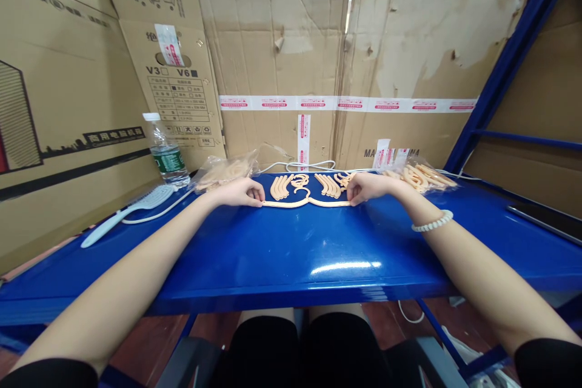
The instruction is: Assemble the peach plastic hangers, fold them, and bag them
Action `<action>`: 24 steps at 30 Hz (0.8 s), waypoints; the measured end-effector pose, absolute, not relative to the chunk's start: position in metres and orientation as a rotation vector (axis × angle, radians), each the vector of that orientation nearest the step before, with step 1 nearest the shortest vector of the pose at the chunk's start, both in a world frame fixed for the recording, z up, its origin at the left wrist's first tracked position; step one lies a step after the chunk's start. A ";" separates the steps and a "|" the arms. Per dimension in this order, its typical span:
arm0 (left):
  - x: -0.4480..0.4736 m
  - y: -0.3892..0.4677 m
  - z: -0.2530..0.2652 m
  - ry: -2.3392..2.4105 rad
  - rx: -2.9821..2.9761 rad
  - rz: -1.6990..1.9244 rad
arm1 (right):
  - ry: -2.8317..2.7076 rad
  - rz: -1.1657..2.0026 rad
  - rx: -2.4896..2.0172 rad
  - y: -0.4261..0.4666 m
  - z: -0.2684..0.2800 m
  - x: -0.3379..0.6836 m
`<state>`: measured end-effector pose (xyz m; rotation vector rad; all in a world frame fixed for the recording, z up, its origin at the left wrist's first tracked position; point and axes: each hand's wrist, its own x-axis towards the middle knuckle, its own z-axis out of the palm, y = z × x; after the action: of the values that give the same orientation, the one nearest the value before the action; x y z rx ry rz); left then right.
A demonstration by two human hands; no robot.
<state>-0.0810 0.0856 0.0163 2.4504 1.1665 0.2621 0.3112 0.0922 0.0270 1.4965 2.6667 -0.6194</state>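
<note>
A small peach-coloured clothes hanger [291, 204] lies across the blue tabletop, its hook pointing away from me. My left hand [243, 191] pinches its left end between thumb and fingers. At the opposite end, my right hand [364, 187] has the hanger's right tip in a similar pinch. Behind the hanger are a row of curved hanger arms [280, 187] on the left and another row of curved arms [328, 186] on the right. Loose hooks [300, 181] lie between these rows. More hook pieces beside the right row are partly covered by my right hand.
Clear bags of peach parts lie beyond each hand: a left bag [222, 172] and a right bag [421, 177]. A water bottle [167, 154] and hairbrush [131, 209] are at left, a phone [548, 223] at far right. Cardboard panels [282, 48] wall the back; a white cable [313, 165] runs along it.
</note>
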 end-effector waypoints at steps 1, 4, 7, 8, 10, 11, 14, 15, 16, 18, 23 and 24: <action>-0.081 0.086 0.016 1.169 2.447 0.263 | 2.663 -0.616 1.499 0.092 0.027 0.311; -0.081 0.086 0.016 1.173 2.443 0.267 | 2.654 -0.603 1.507 0.091 0.028 0.312; -0.081 0.085 0.017 1.173 2.441 0.263 | 2.646 -0.595 1.511 0.091 0.028 0.312; -0.081 0.085 0.017 1.173 2.439 0.260 | 2.645 -0.592 1.510 0.091 0.028 0.311; -0.081 0.085 0.017 1.174 2.434 0.256 | 2.645 -0.586 1.510 0.091 0.028 0.311; -0.081 0.085 0.017 1.175 2.431 0.255 | 2.645 -0.582 1.511 0.091 0.028 0.311; -0.081 0.085 0.017 1.179 2.426 0.256 | 2.643 -0.576 1.518 0.090 0.028 0.311; -0.081 0.085 0.017 1.180 2.425 0.257 | 2.642 -0.574 1.520 0.090 0.028 0.311; -0.081 0.085 0.016 1.180 2.426 0.257 | 2.641 -0.573 1.522 0.090 0.028 0.311; -0.081 0.085 0.017 1.179 2.429 0.256 | 2.640 -0.569 1.522 0.090 0.029 0.311; -0.080 0.084 0.017 1.174 2.437 0.256 | 2.634 -0.565 1.530 0.089 0.029 0.311; -0.080 0.084 0.017 1.174 2.438 0.255 | 2.632 -0.567 1.533 0.089 0.029 0.311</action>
<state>-0.0805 0.0840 0.0174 2.4381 1.1745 0.2554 0.3109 0.0893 0.0287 1.5331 2.6317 -0.5669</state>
